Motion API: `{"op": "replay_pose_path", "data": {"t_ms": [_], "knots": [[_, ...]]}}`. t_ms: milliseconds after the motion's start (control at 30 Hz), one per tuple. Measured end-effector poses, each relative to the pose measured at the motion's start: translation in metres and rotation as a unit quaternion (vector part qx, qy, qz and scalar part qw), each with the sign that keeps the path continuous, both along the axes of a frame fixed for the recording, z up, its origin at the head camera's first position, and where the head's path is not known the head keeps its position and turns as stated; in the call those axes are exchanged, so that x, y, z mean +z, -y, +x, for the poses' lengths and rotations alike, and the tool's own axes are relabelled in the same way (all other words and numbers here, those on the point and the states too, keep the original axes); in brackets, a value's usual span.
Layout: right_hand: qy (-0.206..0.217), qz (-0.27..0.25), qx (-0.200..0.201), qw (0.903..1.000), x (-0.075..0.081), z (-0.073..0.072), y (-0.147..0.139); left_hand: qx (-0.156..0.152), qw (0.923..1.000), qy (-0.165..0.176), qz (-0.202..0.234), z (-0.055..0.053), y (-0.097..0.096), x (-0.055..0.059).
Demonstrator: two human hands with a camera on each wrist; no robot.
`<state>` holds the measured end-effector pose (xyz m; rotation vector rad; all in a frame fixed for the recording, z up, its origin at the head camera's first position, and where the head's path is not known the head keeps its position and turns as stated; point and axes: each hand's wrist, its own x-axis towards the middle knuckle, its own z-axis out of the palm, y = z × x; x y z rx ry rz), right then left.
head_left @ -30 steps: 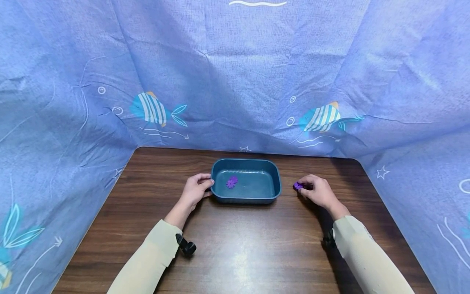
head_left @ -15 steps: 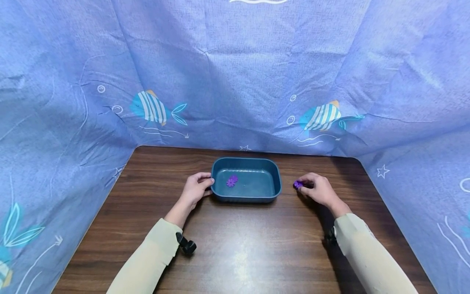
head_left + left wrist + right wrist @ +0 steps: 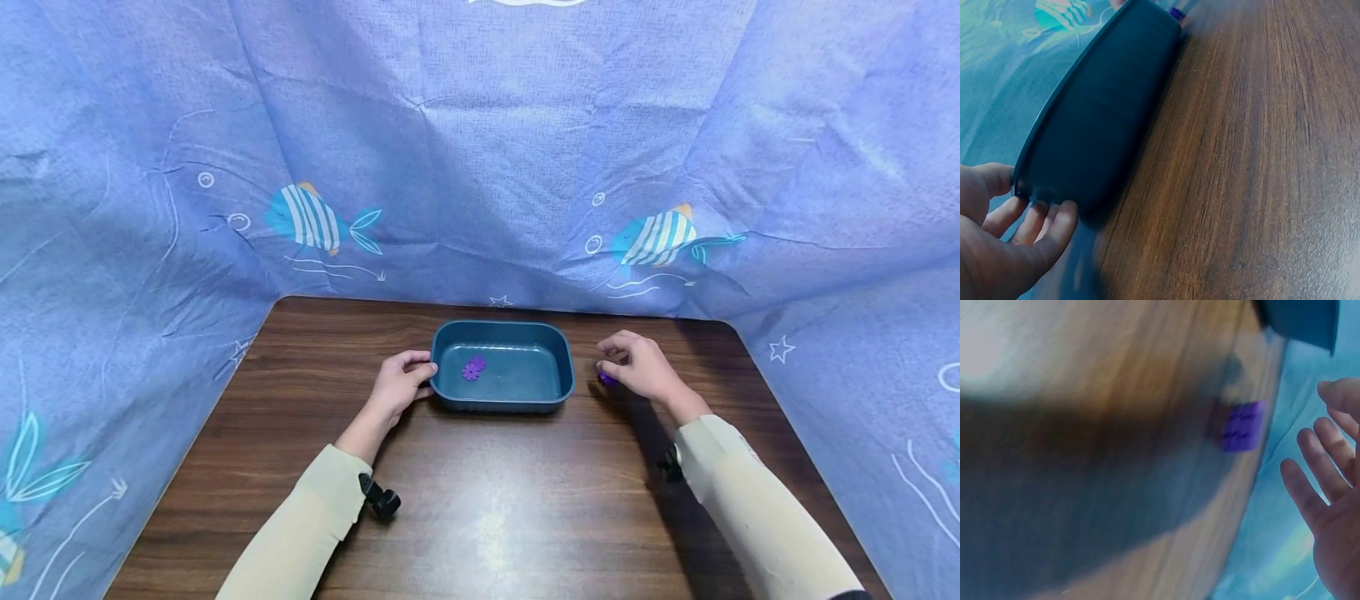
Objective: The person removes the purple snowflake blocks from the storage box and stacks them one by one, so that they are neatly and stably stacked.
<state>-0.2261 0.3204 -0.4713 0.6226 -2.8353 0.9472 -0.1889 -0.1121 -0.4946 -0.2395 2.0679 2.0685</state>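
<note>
A dark teal rectangular bin (image 3: 498, 407) stands on the table, with overlapping purple notched discs (image 3: 473, 368) lying inside at its left. My left hand (image 3: 396, 385) grips the bin's left end. In the left wrist view the thumb is at the rim of the bin (image 3: 1094, 112) and the fingertips touch its outer wall. Right of the bin, a small stack of purple notched discs (image 3: 1244, 427) rests on the table. Over that stack hovers my right hand (image 3: 637, 365), its fingers parted and holding nothing. The right wrist view shows this hand (image 3: 1335, 481) apart from the stack.
The brown wood-grain table (image 3: 480, 492) ends at a far edge just behind the bin. A blue cloth (image 3: 495, 167) printed with fish hangs behind the table and along both sides. Each wrist wears a black camera mount, such as the left mount (image 3: 381, 498).
My right hand has let go of the purple stack and risen off it slightly, fingers spreading. The stack stays on the table. The left hand and the bin have kept their places.
</note>
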Motion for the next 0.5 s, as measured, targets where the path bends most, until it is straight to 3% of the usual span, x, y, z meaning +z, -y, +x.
{"op": "replay_pose_path", "data": {"t_ms": [233, 500], "knots": [[-0.04, 0.0, 0.024, 0.9989, 0.013, -0.009, 0.029, 0.002, 1.0, -0.002, 0.002, 0.0, 0.0, -0.002], [-0.036, 0.001, 0.049, 0.9981, 0.023, -0.018, 0.063, 0.002, 1.0, -0.005, 0.007, -0.001, -0.001, -0.001]]}}
